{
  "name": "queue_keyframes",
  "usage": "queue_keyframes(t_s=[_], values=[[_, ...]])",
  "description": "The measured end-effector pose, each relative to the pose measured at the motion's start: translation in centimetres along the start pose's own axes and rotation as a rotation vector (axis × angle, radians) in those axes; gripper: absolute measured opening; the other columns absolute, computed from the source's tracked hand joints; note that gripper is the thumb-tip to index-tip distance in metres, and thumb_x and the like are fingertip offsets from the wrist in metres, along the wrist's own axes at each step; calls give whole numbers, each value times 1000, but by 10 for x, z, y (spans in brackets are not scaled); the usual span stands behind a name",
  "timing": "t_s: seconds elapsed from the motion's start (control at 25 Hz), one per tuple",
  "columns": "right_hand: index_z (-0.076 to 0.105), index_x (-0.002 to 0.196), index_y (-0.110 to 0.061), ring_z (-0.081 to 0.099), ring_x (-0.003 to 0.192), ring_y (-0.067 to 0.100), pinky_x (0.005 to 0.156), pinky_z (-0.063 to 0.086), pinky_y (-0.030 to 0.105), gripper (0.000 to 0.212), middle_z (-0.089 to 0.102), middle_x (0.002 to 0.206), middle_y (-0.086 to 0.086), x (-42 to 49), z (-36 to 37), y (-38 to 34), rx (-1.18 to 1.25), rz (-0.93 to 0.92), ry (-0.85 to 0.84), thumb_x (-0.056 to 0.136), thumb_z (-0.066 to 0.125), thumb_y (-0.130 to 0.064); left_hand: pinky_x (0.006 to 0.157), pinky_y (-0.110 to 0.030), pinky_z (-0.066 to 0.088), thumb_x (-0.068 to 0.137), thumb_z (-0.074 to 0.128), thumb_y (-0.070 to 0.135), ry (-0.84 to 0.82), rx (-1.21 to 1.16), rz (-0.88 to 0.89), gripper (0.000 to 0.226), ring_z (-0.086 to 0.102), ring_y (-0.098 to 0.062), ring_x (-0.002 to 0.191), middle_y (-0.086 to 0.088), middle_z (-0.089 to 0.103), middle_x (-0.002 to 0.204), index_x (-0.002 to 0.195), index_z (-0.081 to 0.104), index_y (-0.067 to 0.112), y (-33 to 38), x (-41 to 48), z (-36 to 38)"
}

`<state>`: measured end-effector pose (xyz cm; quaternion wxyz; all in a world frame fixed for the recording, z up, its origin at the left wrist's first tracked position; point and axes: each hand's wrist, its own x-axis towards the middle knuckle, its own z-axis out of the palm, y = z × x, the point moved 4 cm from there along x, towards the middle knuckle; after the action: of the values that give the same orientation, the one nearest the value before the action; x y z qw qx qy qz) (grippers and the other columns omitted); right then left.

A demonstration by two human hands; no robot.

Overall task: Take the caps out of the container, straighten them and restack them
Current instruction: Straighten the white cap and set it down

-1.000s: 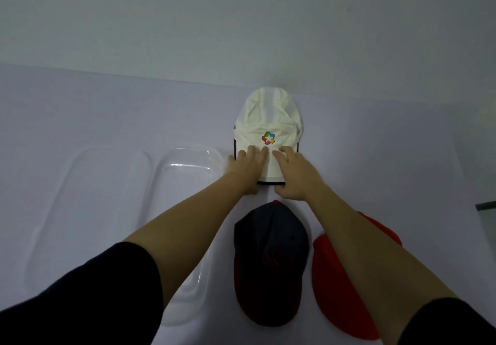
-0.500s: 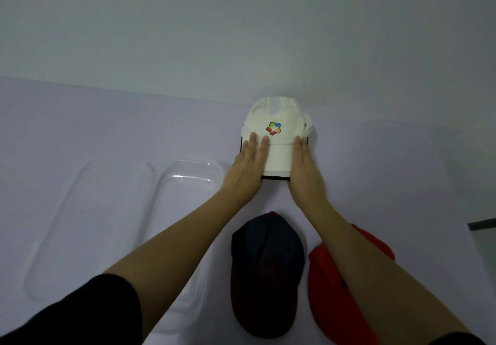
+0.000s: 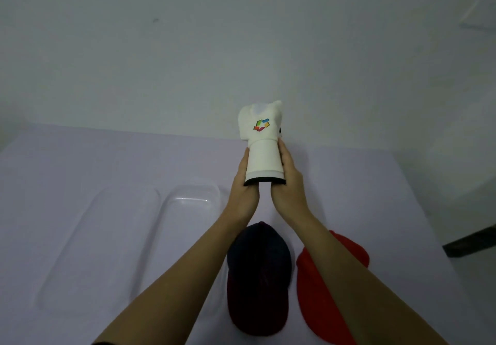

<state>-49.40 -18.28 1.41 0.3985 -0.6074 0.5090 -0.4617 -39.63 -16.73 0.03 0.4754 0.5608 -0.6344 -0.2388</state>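
L hand (image 3: 243, 193) & R hand (image 3: 291, 186) clasp white fabric logo cap (image 3: 263, 146) by brim, mid-frame, long axis up-frame between them.

The red cap (image 3: 332, 277) lies just right of the navy cap (image 3: 259, 269), the clear container (image 3: 171, 210) close on its left. Open tabletop (image 3: 349, 183) stretches beyond the navy cap.

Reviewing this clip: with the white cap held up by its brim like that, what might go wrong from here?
1. The left hand and the right hand squeeze the brim of the white cap into a tight curve; it may crease rather than straighten.
2. Its crown looks dented and unsupported, so it could be set down crumpled.
3. The navy cap and red cap lie under the forearms and could get dragged askew.
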Motion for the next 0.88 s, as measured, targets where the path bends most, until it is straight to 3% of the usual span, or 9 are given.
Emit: queue_keyframes(t_s=[0.08,0.24,0.36,0.48,0.52,0.6,0.68,0.76,0.88], values=[[25,146,-18,48,101,-10,92,38,10,54,45,120,-18,-6,-3,-9,46,-7,20,96,45,-14,108,-30,40,98,42,24,12,-39,15,46,47,-9,126,0,48,140,143,34,18,19,-4,-9],[12,148,-15,38,121,2,102,30,8,68,35,141,-4,-24,-23,-14,-161,-134,-5,92,46,1,96,-7,39,94,52,16,-16,-135,-23,49,48,10,117,14,51,130,134,35,37,33,1,-44],[3,148,-16,26,134,6,105,17,1,76,19,155,6,-38,-23,-9,-290,-220,-88,87,43,6,101,-19,42,97,47,37,-18,-63,-62,38,57,-3,117,4,58,133,134,48,29,28,3,-61],[2,144,-26,26,133,-7,105,19,2,75,20,152,-9,-55,-7,-22,-149,-199,-181,87,42,0,76,-6,50,103,34,22,-14,-52,-86,25,63,14,89,15,65,108,122,49,29,33,-17,-57],[4,143,-28,27,129,-16,103,22,1,72,23,146,-18,-58,-1,-25,-75,-171,-194,89,43,-1,84,-12,51,102,34,17,-33,-75,-87,29,63,9,97,9,61,113,129,44,22,31,-27,-53],[8,140,-32,29,120,-27,98,27,-1,67,26,136,-29,-64,7,-28,-13,-138,-189,93,43,1,94,-27,52,94,47,38,24,-38,-56,54,63,-1,99,-6,58,114,132,41,-1,22,-44,-47],[9,142,-31,30,127,-19,102,27,4,66,27,142,-24,-66,5,-30,-56,-148,-191,92,44,-5,90,-19,52,85,55,49,52,-40,-77,72,62,9,93,-6,57,113,131,41,-4,17,-48,-50],[6,146,-23,22,140,3,112,21,14,74,19,154,-6,-61,-12,-29,-154,-183,-172,86,47,-10,83,-5,47,98,44,17,-1,-162,-129,39,56,24,90,10,53,117,136,36,15,24,-46,-51],[3,147,-30,13,146,16,119,15,27,81,10,158,3,-47,-34,-29,-268,-222,-198,86,57,-28,69,3,42,101,31,3,-29,-137,-77,34,51,32,79,20,49,108,125,34,28,32,-40,-60]])
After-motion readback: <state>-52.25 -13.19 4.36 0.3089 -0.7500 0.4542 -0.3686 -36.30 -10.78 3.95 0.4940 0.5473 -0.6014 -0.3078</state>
